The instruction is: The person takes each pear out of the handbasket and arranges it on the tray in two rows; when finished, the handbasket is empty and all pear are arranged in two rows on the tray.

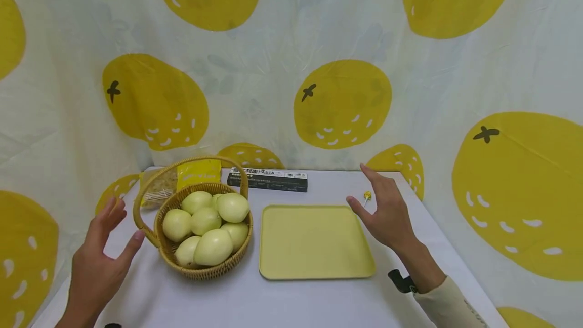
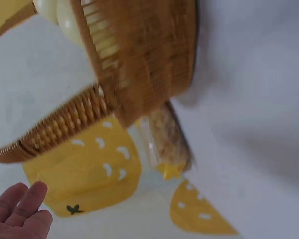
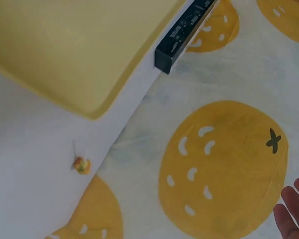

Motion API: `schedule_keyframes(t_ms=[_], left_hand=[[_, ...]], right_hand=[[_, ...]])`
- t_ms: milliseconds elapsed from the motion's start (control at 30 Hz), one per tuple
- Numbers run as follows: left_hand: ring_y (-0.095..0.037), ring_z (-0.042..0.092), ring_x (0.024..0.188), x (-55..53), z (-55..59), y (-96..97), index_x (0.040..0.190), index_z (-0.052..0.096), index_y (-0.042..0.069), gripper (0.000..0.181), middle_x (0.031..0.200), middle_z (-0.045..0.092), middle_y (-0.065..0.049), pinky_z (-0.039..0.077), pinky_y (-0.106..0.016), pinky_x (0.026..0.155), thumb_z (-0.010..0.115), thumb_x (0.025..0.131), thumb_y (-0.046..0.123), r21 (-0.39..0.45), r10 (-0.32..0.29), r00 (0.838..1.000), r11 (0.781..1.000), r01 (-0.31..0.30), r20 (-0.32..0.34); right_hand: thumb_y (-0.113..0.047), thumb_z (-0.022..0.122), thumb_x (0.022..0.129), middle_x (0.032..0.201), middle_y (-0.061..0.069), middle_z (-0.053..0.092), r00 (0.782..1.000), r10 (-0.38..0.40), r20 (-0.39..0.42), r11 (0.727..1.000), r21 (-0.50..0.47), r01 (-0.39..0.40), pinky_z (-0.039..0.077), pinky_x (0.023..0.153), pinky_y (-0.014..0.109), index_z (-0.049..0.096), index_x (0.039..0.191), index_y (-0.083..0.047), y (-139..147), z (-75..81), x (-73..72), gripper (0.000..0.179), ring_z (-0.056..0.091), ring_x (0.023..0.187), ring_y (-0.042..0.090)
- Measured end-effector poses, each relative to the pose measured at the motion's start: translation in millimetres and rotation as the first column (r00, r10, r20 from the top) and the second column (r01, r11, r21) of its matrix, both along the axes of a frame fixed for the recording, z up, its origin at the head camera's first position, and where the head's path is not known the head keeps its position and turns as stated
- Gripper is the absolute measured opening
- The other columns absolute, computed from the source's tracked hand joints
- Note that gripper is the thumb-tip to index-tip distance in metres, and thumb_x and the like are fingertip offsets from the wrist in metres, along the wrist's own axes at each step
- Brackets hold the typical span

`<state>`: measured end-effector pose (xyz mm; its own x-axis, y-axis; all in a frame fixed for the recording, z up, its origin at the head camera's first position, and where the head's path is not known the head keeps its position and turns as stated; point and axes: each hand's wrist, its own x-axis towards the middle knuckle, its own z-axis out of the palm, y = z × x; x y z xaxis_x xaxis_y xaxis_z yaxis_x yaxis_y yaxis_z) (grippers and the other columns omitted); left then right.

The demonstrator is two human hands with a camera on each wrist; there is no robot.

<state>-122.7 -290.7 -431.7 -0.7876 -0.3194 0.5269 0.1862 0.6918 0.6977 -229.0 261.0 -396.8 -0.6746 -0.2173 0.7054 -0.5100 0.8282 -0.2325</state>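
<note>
We find the left hand (image 1: 97, 259) released, thumb and fingers parted, near the handle (image 1: 137, 210) of the wicker basket (image 1: 205, 272). That basket, loaded with pale rounded fruits (image 1: 213, 247), stands just left of the yellow tray (image 1: 316, 242). We record the right hand (image 1: 384, 211) likewise released, thumb spread from fingers, near the tray's far right corner. We note a lollipop (image 1: 367, 195) beyond that corner and a black pasta box (image 1: 268, 179) behind the tray.

fruit (image 1: 206, 221) in basket (image 1: 207, 271), basket left of tray (image 1: 315, 242), box (image 1: 268, 180) behind both
</note>
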Motion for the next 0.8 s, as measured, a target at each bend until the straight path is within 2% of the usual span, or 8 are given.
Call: schedule_keyframes(t_ms=[33,67,200,333,467,633,733,800], left_hand=[[0.027,0.043,0.132,1.6,-2.8,4.2,0.166,0.035,0.039,0.095,0.164,0.051,0.006,0.025,0.003,0.118,0.085,0.091,0.008,0.020,-0.001,1.000,1.000,0.001,-0.012],[0.026,0.044,0.133,3.3,-5.7,8.6,0.166,0.035,0.039,0.098,0.164,0.050,0.007,0.026,0.004,0.116,0.086,0.089,0.006,0.033,0.002,1.000,0.999,-0.002,-0.015],[0.021,0.045,0.137,8.5,-17.6,23.9,0.166,0.033,0.041,0.106,0.168,0.045,0.007,0.028,0.002,0.117,0.089,0.085,0.002,0.084,0.013,1.000,0.996,-0.013,-0.001],[0.018,0.047,0.138,11.6,-26.9,34.7,0.165,0.032,0.045,0.107,0.169,0.042,0.011,0.031,0.002,0.115,0.091,0.085,0.006,0.137,0.037,0.998,0.990,-0.042,0.040],[0.014,0.050,0.139,13.3,-33.2,41.9,0.164,0.032,0.047,0.106,0.168,0.041,0.015,0.036,0.004,0.110,0.091,0.085,0.008,0.157,0.063,0.995,0.985,-0.074,0.075],[0.016,0.051,0.135,12.2,-43.4,46.1,0.163,0.035,0.044,0.104,0.168,0.042,0.012,0.041,0.005,0.103,0.092,0.084,0.008,0.195,0.050,0.996,0.979,-0.063,0.072],[0.017,0.049,0.134,10.8,-47.1,47.5,0.164,0.033,0.044,0.108,0.169,0.040,0.012,0.043,0.006,0.097,0.092,0.083,0.007,0.201,0.043,0.996,0.978,-0.058,0.075],[0.003,0.053,0.142,10.2,-47.6,49.2,0.166,0.025,0.046,0.112,0.171,0.035,0.011,0.043,0.008,0.093,0.092,0.083,0.009,0.184,0.044,0.993,0.981,-0.063,0.106]], right_hand=[[-0.033,0.086,0.087,0.155,0.009,0.060,1.000,0.013,-0.003,1.000,0.001,-0.013,0.058,0.103,0.055,0.045,0.163,-0.016,-5,-0.3,0.4,0.088,0.058,0.131,0.033],[-0.033,0.086,0.087,0.155,0.009,0.060,1.000,0.031,-0.006,1.000,-0.002,-0.031,0.058,0.103,0.054,0.045,0.163,-0.016,-10,-0.5,0.8,0.088,0.058,0.131,0.032],[-0.032,0.086,0.086,0.155,0.007,0.060,0.996,0.093,-0.008,0.996,-0.013,-0.093,0.057,0.105,0.051,0.045,0.163,-0.015,-30,-0.4,2.6,0.089,0.058,0.130,0.029],[-0.030,0.085,0.087,0.156,0.004,0.058,0.988,0.152,0.005,0.988,-0.040,-0.151,0.055,0.107,0.050,0.046,0.162,-0.013,-48,0.0,5.3,0.086,0.058,0.131,0.027],[-0.031,0.084,0.089,0.157,0.002,0.058,0.979,0.205,0.011,0.976,-0.070,-0.204,0.055,0.107,0.046,0.047,0.162,-0.014,-63,-0.8,8.2,0.084,0.058,0.131,0.025],[-0.031,0.082,0.090,0.153,0.001,0.060,0.966,0.257,-0.003,0.962,-0.093,-0.257,0.055,0.107,0.043,0.046,0.163,-0.017,-80,-3.1,10.1,0.083,0.060,0.129,0.023],[-0.032,0.082,0.090,0.152,0.000,0.060,0.959,0.282,-0.008,0.954,-0.099,-0.281,0.057,0.106,0.043,0.046,0.162,-0.018,-91,-3.9,10.6,0.082,0.060,0.129,0.022],[-0.031,0.082,0.090,0.152,-0.001,0.060,0.956,0.293,0.000,0.951,-0.106,-0.291,0.058,0.104,0.044,0.046,0.163,-0.020,-98,-3.7,12.3,0.081,0.061,0.129,0.021]])
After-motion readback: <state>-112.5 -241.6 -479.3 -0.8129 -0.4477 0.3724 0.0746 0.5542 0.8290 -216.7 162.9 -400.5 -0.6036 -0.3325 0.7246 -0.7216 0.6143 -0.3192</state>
